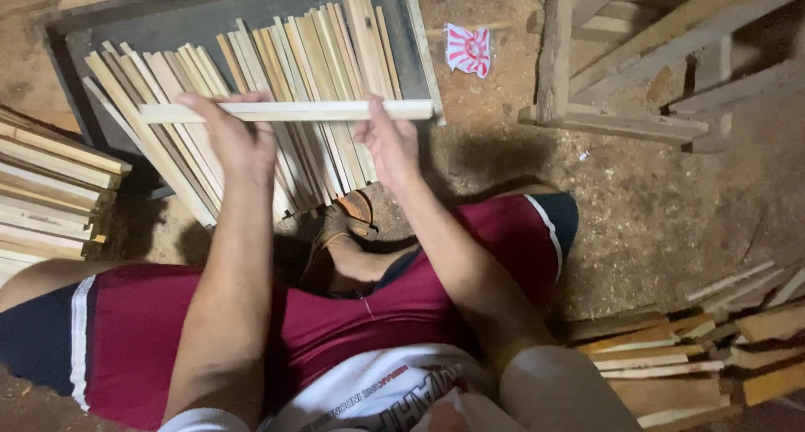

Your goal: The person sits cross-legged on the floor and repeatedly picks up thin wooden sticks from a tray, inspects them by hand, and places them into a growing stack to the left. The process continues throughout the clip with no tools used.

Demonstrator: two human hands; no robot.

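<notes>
A pale wooden slat (pixel 310 111) is held level across my view, gripped by both hands. My left hand (pixel 231 134) clasps it near its left end, and my right hand (pixel 387 143) pinches it towards its right end. Beneath the slat lies a fan of several similar thin slats (pixel 251 80), resting on a dark flat board (pixel 168 21) on the dirt floor. My legs in red and navy shorts fill the lower part of the view.
A stack of wood strips (pixel 50 189) sits at the left. More wood offcuts (pixel 696 348) are piled at the lower right. Rough timber framing (pixel 637 71) stands at the upper right, near a small red-and-white wrapper (pixel 467 49). A brown sandal (pixel 344 231) is on my foot.
</notes>
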